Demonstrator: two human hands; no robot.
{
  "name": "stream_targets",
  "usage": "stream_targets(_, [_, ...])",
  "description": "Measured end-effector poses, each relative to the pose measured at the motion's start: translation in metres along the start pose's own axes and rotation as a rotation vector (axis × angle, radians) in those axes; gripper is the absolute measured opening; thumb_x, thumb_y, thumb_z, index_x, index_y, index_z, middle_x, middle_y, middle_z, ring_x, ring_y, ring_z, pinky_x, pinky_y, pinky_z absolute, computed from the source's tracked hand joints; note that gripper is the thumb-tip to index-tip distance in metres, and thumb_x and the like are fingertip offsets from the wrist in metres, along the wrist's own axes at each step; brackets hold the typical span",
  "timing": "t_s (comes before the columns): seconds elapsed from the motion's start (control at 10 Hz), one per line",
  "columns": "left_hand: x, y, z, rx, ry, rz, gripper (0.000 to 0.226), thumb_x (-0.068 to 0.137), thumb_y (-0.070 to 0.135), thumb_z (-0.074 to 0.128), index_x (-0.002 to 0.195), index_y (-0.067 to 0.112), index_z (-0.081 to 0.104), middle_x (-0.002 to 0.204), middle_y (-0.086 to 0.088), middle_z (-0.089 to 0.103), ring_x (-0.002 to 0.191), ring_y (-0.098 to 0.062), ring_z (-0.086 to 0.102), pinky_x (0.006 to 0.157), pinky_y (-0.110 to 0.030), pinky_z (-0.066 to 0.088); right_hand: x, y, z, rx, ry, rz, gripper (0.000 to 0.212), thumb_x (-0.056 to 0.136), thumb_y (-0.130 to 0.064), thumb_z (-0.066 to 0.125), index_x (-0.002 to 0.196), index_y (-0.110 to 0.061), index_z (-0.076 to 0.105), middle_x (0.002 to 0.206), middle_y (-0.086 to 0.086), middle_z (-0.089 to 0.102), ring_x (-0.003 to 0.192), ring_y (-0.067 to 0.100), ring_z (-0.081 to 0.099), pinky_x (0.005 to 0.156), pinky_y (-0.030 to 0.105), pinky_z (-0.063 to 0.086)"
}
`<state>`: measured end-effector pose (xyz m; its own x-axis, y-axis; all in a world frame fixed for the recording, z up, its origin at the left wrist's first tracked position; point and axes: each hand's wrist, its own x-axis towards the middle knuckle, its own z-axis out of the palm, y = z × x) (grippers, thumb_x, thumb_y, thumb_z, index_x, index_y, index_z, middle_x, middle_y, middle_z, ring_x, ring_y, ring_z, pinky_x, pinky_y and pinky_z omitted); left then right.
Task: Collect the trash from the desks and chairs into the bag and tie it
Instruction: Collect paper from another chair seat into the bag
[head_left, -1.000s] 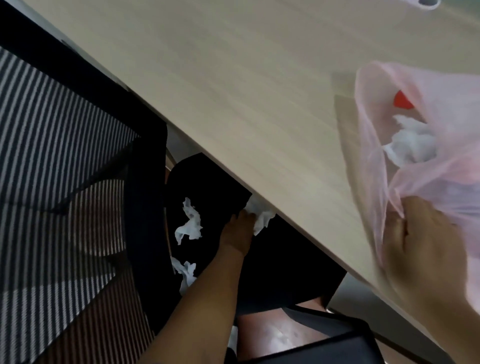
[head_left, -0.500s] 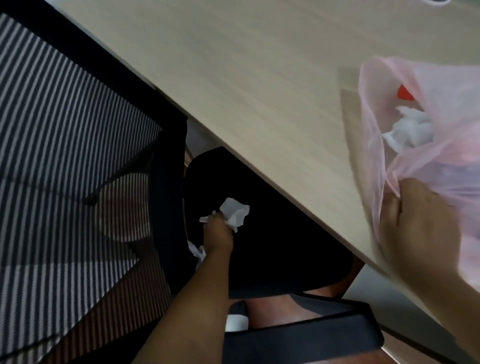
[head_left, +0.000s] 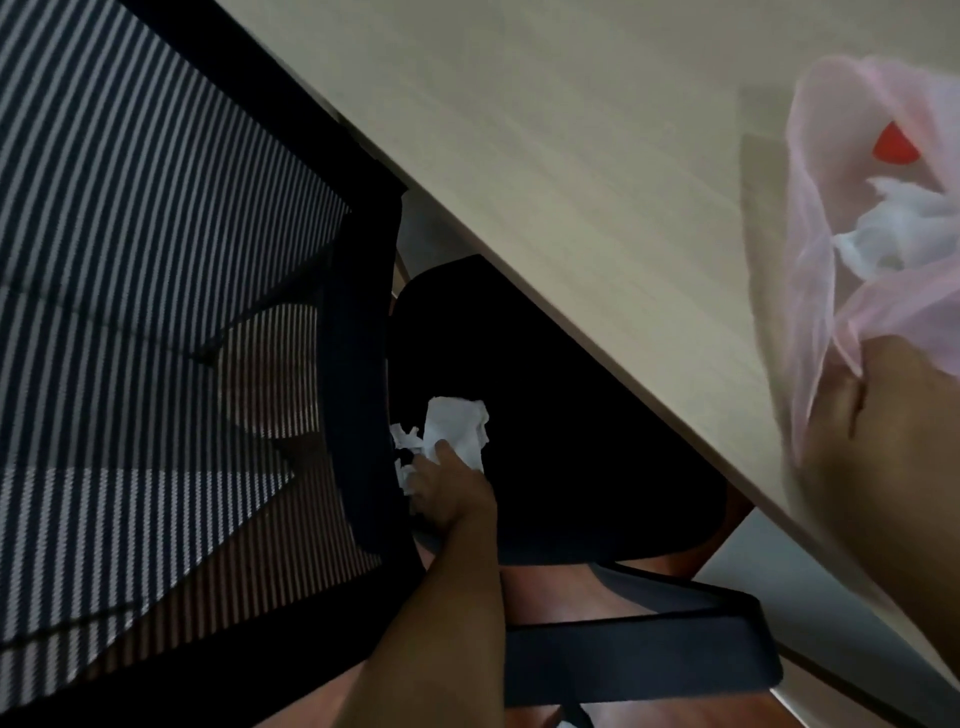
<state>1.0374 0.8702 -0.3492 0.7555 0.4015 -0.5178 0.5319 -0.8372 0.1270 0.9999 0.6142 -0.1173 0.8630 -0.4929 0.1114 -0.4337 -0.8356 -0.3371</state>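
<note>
While the left hand (head_left: 452, 493) pinches a crumpled white tissue (head_left: 457, 428) over the black chair seat (head_left: 571, 441), the right hand (head_left: 883, 441) clutches the gathered rim of a thin pink bag (head_left: 810, 260) held at the edge of the pale wooden bench (head_left: 571, 156). More white scraps (head_left: 404, 439) lie at the rear of the seat, just beside the dark frame of the striped mesh backrest (head_left: 156, 260). Inside the bag, its mouth gaping, sit a wad of white paper (head_left: 893, 234) and a red item (head_left: 893, 143) too blurred to identify. A black armrest (head_left: 649, 660) crosses the foreground above a reddish-brown floor (head_left: 550, 592).
</note>
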Motion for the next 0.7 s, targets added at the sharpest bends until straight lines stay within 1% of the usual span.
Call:
stream_targets(0.1, [0.006, 0.001, -0.001, -0.005, -0.012, -0.023, 0.053, 0.095, 0.023, 0.058, 0.143, 0.020, 0.036, 0.149, -0.017, 0.031, 0.132, -0.038, 0.037, 0.104, -0.048, 0.043, 0.000, 0.002, 0.000, 0.011, -0.016, 0.006, 0.023, 0.087, -0.026, 0.032, 0.081, -0.006, 0.040, 0.064, 0.017, 0.043, 0.062, 0.031, 0.046, 0.063, 0.048, 0.043])
stream_targets(0.2, [0.020, -0.003, -0.002, -0.082, -0.049, -0.080, 0.039, 0.099, 0.016, 0.049, 0.137, 0.013, 0.046, 0.145, -0.018, 0.039, 0.130, -0.038, 0.042, 0.105, -0.045, 0.041, 0.003, 0.000, 0.000, -0.003, -0.032, 0.035, 0.023, 0.089, -0.024, 0.034, 0.080, -0.005, 0.041, 0.063, 0.017, 0.044, 0.061, 0.031, 0.048, 0.062, 0.048, 0.044])
stream_targets(0.3, [0.019, 0.001, -0.004, -0.135, -0.090, -0.035, 0.034, 0.098, 0.009, 0.042, 0.130, 0.009, 0.053, 0.137, -0.016, 0.049, 0.126, -0.033, 0.048, 0.102, -0.039, 0.041, 0.005, 0.001, -0.001, -0.026, -0.058, 0.047, 0.017, 0.094, -0.013, 0.042, 0.080, -0.002, 0.044, 0.065, 0.021, 0.046, 0.062, 0.034, 0.050, 0.063, 0.049, 0.045])
stream_targets(0.4, [0.013, 0.009, -0.014, -0.324, -0.078, -0.053, 0.031, 0.093, 0.006, 0.050, 0.123, 0.005, 0.058, 0.129, -0.018, 0.056, 0.120, -0.034, 0.054, 0.098, -0.037, 0.045, 0.003, 0.001, 0.002, -0.050, 0.000, 0.042, 0.019, 0.095, -0.015, 0.040, 0.080, -0.004, 0.046, 0.065, 0.017, 0.048, 0.061, 0.030, 0.048, 0.060, 0.043, 0.043])
stream_targets(0.5, [0.002, 0.015, -0.030, -0.443, -0.051, 0.042, 0.025, 0.090, -0.002, 0.052, 0.114, -0.004, 0.060, 0.116, -0.016, 0.058, 0.111, -0.034, 0.057, 0.088, -0.029, 0.047, 0.000, 0.006, 0.006, -0.078, 0.090, -0.007, 0.026, 0.094, -0.023, 0.032, 0.078, -0.008, 0.047, 0.065, 0.012, 0.046, 0.057, 0.030, 0.046, 0.057, 0.041, 0.038])
stream_targets(0.6, [-0.014, 0.008, -0.055, -0.514, 0.013, 0.194, 0.015, 0.087, -0.006, 0.052, 0.099, -0.008, 0.061, 0.101, -0.011, 0.057, 0.097, -0.029, 0.060, 0.076, -0.025, 0.051, 0.001, 0.011, 0.011, -0.098, 0.091, 0.014, 0.027, 0.090, -0.022, 0.034, 0.077, -0.007, 0.051, 0.063, 0.018, 0.053, 0.055, 0.038, 0.053, 0.055, 0.045, 0.042])
stream_targets(0.7, [-0.042, -0.001, -0.089, -0.510, 0.048, 0.346, 0.006, 0.086, -0.004, 0.055, 0.087, -0.003, 0.060, 0.100, -0.014, 0.057, 0.089, -0.028, 0.059, 0.071, -0.033, 0.049, -0.001, 0.008, 0.005, 0.060, 0.082, 0.056, 0.027, 0.090, -0.017, 0.036, 0.080, -0.003, 0.057, 0.064, 0.020, 0.059, 0.058, 0.040, 0.059, 0.057, 0.043, 0.046])
